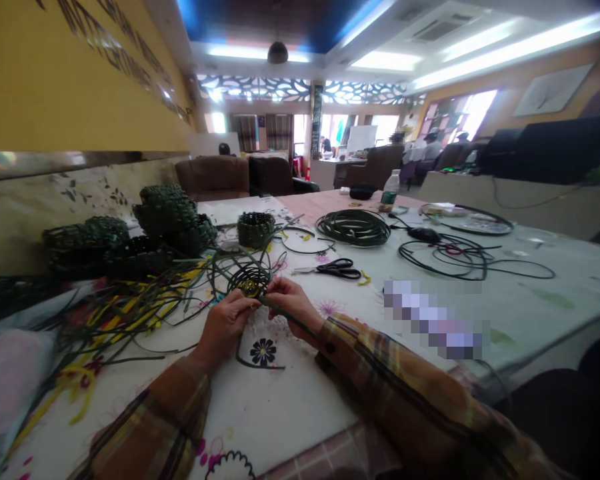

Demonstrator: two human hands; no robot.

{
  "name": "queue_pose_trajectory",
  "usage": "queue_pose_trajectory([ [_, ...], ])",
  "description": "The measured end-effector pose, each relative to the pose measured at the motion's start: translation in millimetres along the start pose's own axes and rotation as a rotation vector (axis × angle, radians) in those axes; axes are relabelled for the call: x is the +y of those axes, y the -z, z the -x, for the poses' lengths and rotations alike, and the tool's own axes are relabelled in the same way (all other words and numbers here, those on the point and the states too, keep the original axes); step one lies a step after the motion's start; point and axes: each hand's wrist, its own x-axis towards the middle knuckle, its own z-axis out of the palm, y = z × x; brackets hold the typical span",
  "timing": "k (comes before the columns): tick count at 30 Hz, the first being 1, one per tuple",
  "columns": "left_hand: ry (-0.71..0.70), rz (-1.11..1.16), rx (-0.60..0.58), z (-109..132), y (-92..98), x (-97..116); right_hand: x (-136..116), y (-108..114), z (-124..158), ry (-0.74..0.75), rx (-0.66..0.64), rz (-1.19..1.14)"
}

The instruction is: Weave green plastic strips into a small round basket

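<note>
A partly woven piece of dark green strips [245,272] lies on the floral tablecloth, its loose ends fanning out around it. My left hand [229,321] pinches the near edge of this weave. Close beside it, my right hand [291,301] is closed on a green strip at the weave's right side. That strip runs back under my right wrist, and another end curls down onto the cloth below my hands. Just past my right hand lie black-handled scissors [337,269], with a small round woven basket [256,229] behind the weave.
Finished green baskets [167,217] are stacked at the left, near a heap of green and yellow strips [145,303]. Farther back are a coiled strip bundle [353,227], a bottle [391,189] and black cable [443,257]. People sit in the background.
</note>
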Motion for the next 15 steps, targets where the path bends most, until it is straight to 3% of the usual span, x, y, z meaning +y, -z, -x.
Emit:
queue_pose_trajectory([
  [8, 0.101, 0.159, 0.040, -3, 4.5, 2, -6, -1, 6, 0.017, -0.117, -0.021],
  [15, 0.120, 0.167, 0.142, -4, 5.5, 11, -1, -2, 6, 0.398, -0.209, 0.443],
])
